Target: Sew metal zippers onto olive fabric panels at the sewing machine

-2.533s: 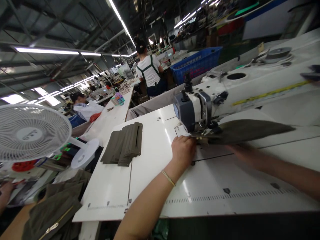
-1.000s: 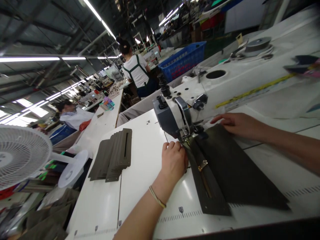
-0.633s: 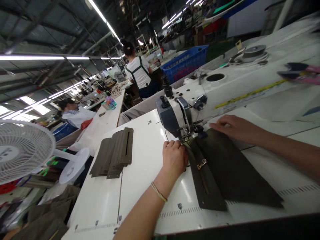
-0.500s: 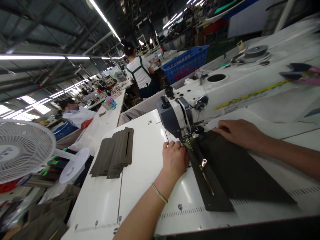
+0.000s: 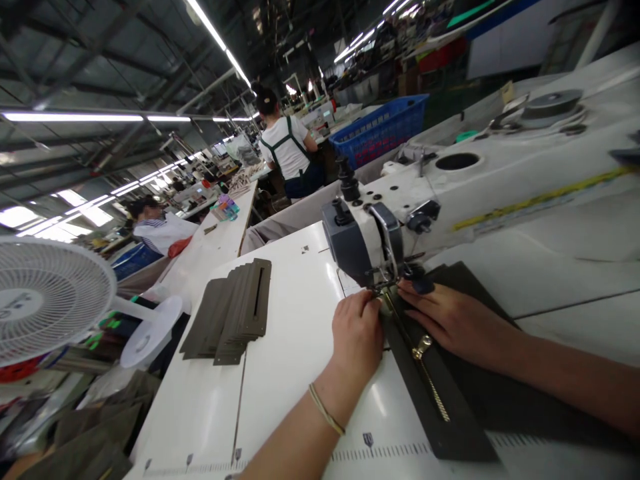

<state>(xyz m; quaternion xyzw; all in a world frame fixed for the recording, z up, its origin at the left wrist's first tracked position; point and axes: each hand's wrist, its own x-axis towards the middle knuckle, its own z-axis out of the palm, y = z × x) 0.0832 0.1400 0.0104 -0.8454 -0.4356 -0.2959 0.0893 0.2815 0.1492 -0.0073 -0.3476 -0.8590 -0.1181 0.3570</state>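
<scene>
Under the head of a white and grey sewing machine (image 5: 357,233) lies a dark strip (image 5: 445,407) with a gold zipper (image 5: 435,387) and a metal pull. A larger dark panel (image 5: 530,400) lies beneath and to the right of it. My left hand (image 5: 357,333) has its fingers curled at the strip's left edge, close to the needle area. Flat on the dark pieces, just right of the zipper's top end, my right hand (image 5: 455,323) has its fingers stretched toward the presser foot.
A fanned stack of dark pieces (image 5: 235,310) rests on the white table (image 5: 285,373), left of the machine. A white fan (image 5: 55,300) stands at far left. Beyond are a blue basket (image 5: 380,130) and a person in a white shirt (image 5: 287,150).
My right hand has moved left from the panel's far edge to beside the zipper. The zipper strip now reaches lower in view. My left hand remains near the needle.
</scene>
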